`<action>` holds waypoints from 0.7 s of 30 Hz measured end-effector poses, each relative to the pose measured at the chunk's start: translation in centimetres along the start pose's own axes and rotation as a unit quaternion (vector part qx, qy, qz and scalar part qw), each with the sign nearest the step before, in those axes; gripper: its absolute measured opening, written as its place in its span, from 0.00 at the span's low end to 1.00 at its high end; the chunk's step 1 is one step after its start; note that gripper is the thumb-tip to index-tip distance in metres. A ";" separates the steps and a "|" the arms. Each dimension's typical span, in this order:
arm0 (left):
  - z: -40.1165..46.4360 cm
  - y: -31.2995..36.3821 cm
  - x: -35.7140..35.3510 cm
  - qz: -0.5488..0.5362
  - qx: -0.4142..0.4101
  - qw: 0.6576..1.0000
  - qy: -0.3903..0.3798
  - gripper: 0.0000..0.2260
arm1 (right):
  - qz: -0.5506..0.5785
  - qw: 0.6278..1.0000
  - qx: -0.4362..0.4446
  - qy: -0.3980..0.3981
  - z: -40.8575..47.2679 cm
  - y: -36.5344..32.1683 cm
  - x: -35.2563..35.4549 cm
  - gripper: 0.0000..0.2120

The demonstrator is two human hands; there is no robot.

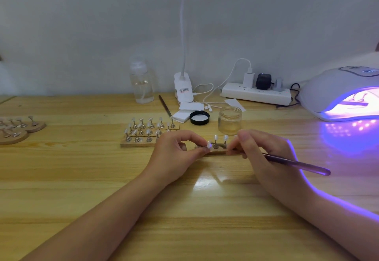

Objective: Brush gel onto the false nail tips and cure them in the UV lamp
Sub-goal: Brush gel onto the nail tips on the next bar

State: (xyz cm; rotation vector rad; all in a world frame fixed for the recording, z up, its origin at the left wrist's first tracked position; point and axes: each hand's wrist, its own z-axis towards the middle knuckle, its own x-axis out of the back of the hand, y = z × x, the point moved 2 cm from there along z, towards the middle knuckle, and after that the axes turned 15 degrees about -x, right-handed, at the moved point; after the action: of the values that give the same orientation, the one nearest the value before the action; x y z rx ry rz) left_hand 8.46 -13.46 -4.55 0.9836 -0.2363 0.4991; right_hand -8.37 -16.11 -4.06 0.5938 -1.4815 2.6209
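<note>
A wooden table (82, 178) fills the lower part of the view, with a pale wall behind it. At the far right sits the UV lamp (336, 88), a white dome lit violet inside (a stand with nail tips shows within its mouth), and its glow spills across the boards in front of it. Against the wall lie a white power strip (256, 95) with plugs in it, the clip base of a desk lamp (183, 88) and a clear pump bottle (142, 84).

Left of centre stands a wooden block of nail stands (146, 133), three rows of tips on metal stems; two round wooden stands (18, 129) sit at the far left edge. Behind the hands are an open glass jar (229, 120), its black lid (199, 117) lying beside it, a stack of white pads (182, 115) and a spare brush (165, 105).

The left hand (174, 154) curls narrowly, thumb and forefinger pinching a false nail tip (209, 144) at the left end of a small wooden strip holder (216, 151) that lies on the table between the hands. Two more tips stand upright on that strip. The right hand (264, 154) is closed around a gel brush (295, 163), its fingers bunched near the strip's right end and the handle pointing right. The bristle end is hidden behind the fingers.
</note>
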 end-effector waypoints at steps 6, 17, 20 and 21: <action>0.0 0.1 0.1 0.004 -0.009 1.000 -0.003 0.07 | -0.039 0.999 0.019 -0.027 -0.1 -0.2 -0.2 0.13; 0.0 -0.2 0.0 0.007 0.010 1.000 -0.003 0.06 | 0.000 0.999 -0.034 -0.002 0.1 0.3 -0.1 0.12; 0.1 -0.2 0.0 0.009 0.007 1.000 -0.004 0.07 | 0.005 0.999 -0.023 -0.027 0.0 0.1 -0.2 0.12; 0.1 -0.2 0.0 0.010 0.006 1.000 -0.005 0.07 | 0.009 0.999 -0.016 -0.035 -0.1 0.1 -0.3 0.14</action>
State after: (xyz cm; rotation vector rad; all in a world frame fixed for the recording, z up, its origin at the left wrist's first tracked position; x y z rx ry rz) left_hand 8.60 -13.62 -4.67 0.9955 -0.2525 0.5154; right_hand -8.20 -16.00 -4.27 0.6782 -1.5507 2.6104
